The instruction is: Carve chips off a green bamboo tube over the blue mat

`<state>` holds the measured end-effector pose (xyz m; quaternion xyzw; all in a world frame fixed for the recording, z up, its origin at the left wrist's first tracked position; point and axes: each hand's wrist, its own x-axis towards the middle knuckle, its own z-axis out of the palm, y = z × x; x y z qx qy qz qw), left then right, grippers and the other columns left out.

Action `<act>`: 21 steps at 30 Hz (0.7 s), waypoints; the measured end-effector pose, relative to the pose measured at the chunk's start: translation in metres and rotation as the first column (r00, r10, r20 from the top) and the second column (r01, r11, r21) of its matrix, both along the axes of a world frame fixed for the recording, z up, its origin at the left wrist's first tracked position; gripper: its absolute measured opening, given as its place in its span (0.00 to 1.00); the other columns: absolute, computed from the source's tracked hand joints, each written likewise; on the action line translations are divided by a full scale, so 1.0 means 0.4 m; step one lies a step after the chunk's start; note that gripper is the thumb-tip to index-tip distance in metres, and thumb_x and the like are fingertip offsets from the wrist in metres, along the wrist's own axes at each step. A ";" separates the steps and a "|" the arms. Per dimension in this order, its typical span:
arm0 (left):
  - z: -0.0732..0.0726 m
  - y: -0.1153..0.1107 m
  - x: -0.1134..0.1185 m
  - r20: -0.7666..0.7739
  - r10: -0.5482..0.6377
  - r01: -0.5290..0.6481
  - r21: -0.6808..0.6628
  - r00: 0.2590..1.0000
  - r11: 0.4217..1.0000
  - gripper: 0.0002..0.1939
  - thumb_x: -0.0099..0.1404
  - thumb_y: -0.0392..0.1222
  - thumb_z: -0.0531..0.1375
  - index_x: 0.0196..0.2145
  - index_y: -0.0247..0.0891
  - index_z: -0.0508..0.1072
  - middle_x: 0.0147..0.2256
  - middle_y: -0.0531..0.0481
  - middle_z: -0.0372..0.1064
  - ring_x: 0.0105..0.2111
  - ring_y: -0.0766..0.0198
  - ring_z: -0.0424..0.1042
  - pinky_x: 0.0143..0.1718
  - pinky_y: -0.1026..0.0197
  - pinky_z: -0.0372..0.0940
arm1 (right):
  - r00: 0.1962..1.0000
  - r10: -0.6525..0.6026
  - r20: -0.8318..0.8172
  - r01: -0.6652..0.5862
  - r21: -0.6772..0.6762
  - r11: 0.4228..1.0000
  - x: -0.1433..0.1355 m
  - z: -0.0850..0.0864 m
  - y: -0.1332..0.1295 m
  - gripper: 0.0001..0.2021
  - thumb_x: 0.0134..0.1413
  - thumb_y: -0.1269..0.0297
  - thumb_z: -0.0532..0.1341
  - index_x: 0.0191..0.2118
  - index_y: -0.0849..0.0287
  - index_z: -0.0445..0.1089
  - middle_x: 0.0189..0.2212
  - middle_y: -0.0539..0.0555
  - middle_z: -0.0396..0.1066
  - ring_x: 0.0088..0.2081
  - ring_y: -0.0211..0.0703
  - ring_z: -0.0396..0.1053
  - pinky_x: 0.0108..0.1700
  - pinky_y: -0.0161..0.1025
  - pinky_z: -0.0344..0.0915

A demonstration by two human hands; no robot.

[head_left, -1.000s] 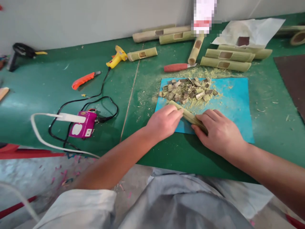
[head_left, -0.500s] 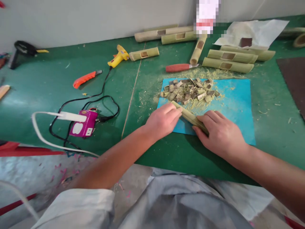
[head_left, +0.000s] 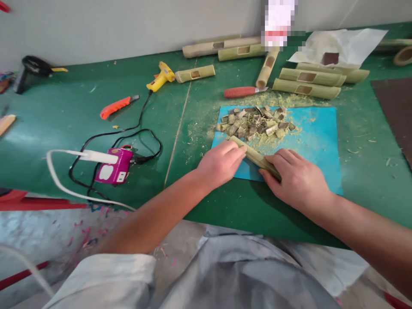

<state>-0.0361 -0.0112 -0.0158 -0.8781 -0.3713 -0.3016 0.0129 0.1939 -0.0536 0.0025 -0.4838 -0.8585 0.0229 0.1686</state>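
Observation:
A pale green bamboo piece (head_left: pixel 255 155) slants over the near edge of a blue sheet (head_left: pixel 322 150). Its far left end is in the closed fingers of my left hand (head_left: pixel 222 163). My right hand (head_left: pixel 298 180) grips the near right end between thumb and fingers. Just beyond the bamboo, a heap of small bamboo chips (head_left: pixel 254 122) and yellowish shavings lies on the sheet. Part of the bamboo is hidden under my fingers.
Behind the sheet lie a red-handled knife (head_left: pixel 240 92) and several notched bamboo tubes (head_left: pixel 309 88). To the left are a yellow glue gun (head_left: pixel 161 78), an orange cutter (head_left: pixel 116 107) and a purple power socket (head_left: pixel 114 166) with cables, on the green table (head_left: pixel 154 171).
The view has shifted very slightly. Both hands keep their hold on the bamboo piece, and nothing else has visibly moved.

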 end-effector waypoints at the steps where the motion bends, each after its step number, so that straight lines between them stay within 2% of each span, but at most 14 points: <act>1: -0.001 -0.001 0.000 0.009 0.012 -0.012 0.006 1.000 1.000 0.11 0.72 0.38 0.54 0.41 0.31 0.75 0.33 0.45 0.73 0.34 0.65 0.73 0.38 0.63 0.71 | 1.000 -0.005 0.002 0.005 -0.005 1.000 0.000 0.000 0.000 0.09 0.61 0.62 0.57 0.36 0.61 0.71 0.33 0.58 0.73 0.35 0.48 0.68 0.33 0.42 0.60; 4: -0.001 -0.002 -0.001 0.007 0.066 -0.066 0.018 0.998 0.998 0.10 0.72 0.38 0.54 0.41 0.32 0.75 0.34 0.45 0.73 0.34 0.64 0.73 0.38 0.62 0.70 | 1.000 -0.014 0.021 0.014 -0.001 1.000 0.001 -0.001 0.000 0.09 0.61 0.62 0.57 0.36 0.61 0.72 0.33 0.58 0.72 0.35 0.47 0.68 0.32 0.42 0.60; 7: 0.000 -0.001 -0.003 -0.019 0.020 -0.020 0.002 1.000 1.000 0.10 0.72 0.38 0.54 0.42 0.32 0.75 0.33 0.45 0.73 0.34 0.64 0.73 0.39 0.62 0.70 | 0.999 -0.001 0.040 0.000 0.026 1.000 0.002 -0.002 -0.001 0.10 0.61 0.62 0.57 0.35 0.62 0.72 0.32 0.58 0.72 0.35 0.47 0.67 0.32 0.42 0.59; 11: 0.000 0.005 -0.010 0.010 0.065 -0.065 0.039 0.998 0.997 0.10 0.72 0.37 0.54 0.39 0.32 0.75 0.33 0.45 0.72 0.33 0.64 0.72 0.38 0.62 0.70 | 0.999 -0.013 0.044 0.011 0.050 0.999 0.002 -0.003 -0.002 0.10 0.61 0.62 0.57 0.35 0.61 0.73 0.32 0.58 0.72 0.34 0.46 0.68 0.31 0.41 0.58; 14: -0.003 0.007 -0.011 -0.013 0.015 -0.015 0.026 1.000 1.000 0.10 0.72 0.38 0.54 0.41 0.32 0.74 0.33 0.46 0.72 0.33 0.65 0.72 0.38 0.63 0.70 | 0.999 -0.002 0.051 -0.001 0.054 0.999 0.000 -0.002 -0.002 0.10 0.61 0.62 0.57 0.35 0.61 0.73 0.32 0.57 0.72 0.34 0.46 0.68 0.31 0.41 0.59; 18: -0.007 0.010 -0.011 0.023 0.042 -0.043 0.046 0.999 0.998 0.10 0.72 0.38 0.54 0.40 0.32 0.75 0.33 0.45 0.73 0.34 0.64 0.72 0.38 0.62 0.70 | 0.999 0.005 0.041 -0.009 0.100 0.995 0.000 0.000 -0.003 0.10 0.60 0.62 0.58 0.35 0.62 0.73 0.31 0.56 0.71 0.33 0.46 0.67 0.31 0.41 0.59; 21: -0.004 0.011 -0.011 -0.002 -0.005 0.005 0.005 1.000 1.000 0.11 0.73 0.38 0.53 0.41 0.33 0.75 0.32 0.46 0.72 0.33 0.65 0.71 0.38 0.62 0.69 | 0.998 0.022 0.052 -0.028 0.124 0.992 0.000 0.001 -0.003 0.09 0.60 0.63 0.58 0.36 0.62 0.73 0.30 0.56 0.71 0.33 0.46 0.67 0.30 0.41 0.59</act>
